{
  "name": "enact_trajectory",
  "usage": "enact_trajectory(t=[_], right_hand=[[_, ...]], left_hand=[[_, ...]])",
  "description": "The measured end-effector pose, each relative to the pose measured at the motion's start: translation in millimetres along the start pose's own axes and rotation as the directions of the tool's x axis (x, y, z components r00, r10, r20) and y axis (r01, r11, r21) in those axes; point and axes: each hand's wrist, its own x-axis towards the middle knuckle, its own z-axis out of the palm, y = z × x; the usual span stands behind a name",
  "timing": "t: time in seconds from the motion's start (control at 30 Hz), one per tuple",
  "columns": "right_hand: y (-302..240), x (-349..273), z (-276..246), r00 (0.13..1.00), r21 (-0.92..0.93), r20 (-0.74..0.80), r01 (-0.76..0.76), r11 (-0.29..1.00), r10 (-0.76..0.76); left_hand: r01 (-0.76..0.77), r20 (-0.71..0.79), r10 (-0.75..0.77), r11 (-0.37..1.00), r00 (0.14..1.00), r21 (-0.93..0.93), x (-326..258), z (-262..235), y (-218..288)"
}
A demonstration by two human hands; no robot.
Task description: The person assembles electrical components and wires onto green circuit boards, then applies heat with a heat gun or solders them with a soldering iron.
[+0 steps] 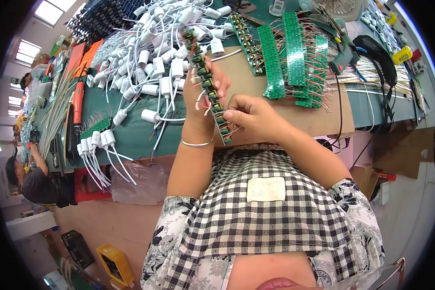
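A long, narrow circuit board strip (209,89) packed with small components, yellow-marked parts and short wires is held up at a tilt over the near edge of the table. My left hand (198,89) is closed around its middle, gripping it from behind. Thumb and forefinger of my right hand (249,116) are pinched together against the strip's right edge, near its lower end. Thin wires stick out just below those fingertips; what exactly they pinch is too small to make out. Beneath both hands lies a brown cardboard sheet (319,116).
Green circuit board panels (295,53) with red wires lie stacked at right, beside another component strip (246,43). White cylindrical lamp holders with cables (157,67) heap at left. A hot glue gun (343,58), a fan (338,7) and an orange-handled tool (77,101) surround them. Another person (38,183) sits far left.
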Motion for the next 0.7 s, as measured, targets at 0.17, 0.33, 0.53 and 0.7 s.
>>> enact_trajectory(t=[0.17, 0.33, 0.53, 0.7], right_hand=[[-20, -12, -6, 0.976, -0.341, -0.114, 0.139, 0.93, -0.187], [-40, -29, -11, 0.892, -0.528, -0.123, 0.313, 0.789, -0.436], [1, -7, -19, 0.94, -0.158, -0.133, 0.294, 0.943, -0.315], [1, -2, -7, 0.994, -0.261, 0.011, 0.11, 0.959, -0.111]], left_hand=[[0.149, -0.224, 0.483, 0.191, 0.846, 0.97, 7, 24, -1], [0.085, -0.176, 0.66, 0.168, 0.73, 0.982, 9, 4, 12], [-0.087, -0.364, 0.116, 0.992, 0.924, 0.093, 5, 7, 11], [0.003, -0.412, 0.174, 0.918, 0.895, 0.396, 4, 14, 6]])
